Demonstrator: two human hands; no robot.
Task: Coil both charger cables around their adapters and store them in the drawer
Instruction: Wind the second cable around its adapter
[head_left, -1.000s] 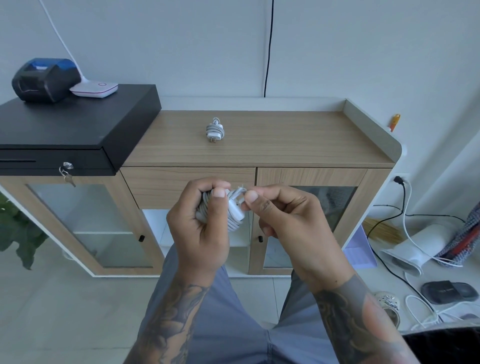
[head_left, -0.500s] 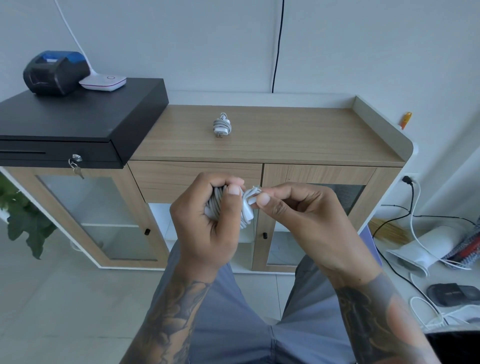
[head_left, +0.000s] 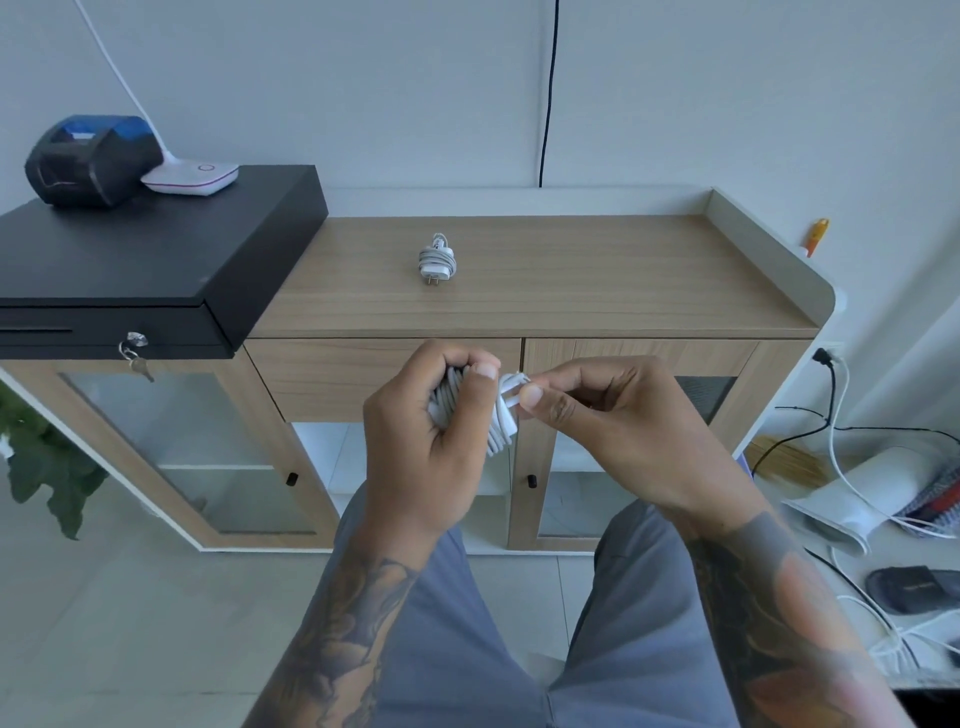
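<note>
A person stands before a light wooden bench (head_left: 597, 291) with a raised grey rim along its back and right edges. Both tattooed forearms reach forward, and the hands meet in mid-air in front of the bench's front edge.

The left hand (head_left: 421, 457) curls its grip around a white charger adapter wrapped in white cable (head_left: 501, 418); the thumb presses over the top of the coils. The right hand (head_left: 618, 431) pinches the loose end of that cable between thumb and forefinger, right beside the left thumb. The adapter itself is mostly hidden by fingers and coils.

A second white charger adapter with its cable already wound around it (head_left: 437, 260) lies on the bench top, left of centre and nearer the back edge, its metal prongs pointing toward the front edge.

Below the bench top, a closed wooden drawer front (head_left: 332, 374) sits behind the hands.

On the bench's left end rests a black cash drawer box (head_left: 156, 260) with a key in its lock. A black and blue receipt printer (head_left: 91, 158) and a small white flat device (head_left: 191, 177) sit at its back edge, touching one another.
</note>
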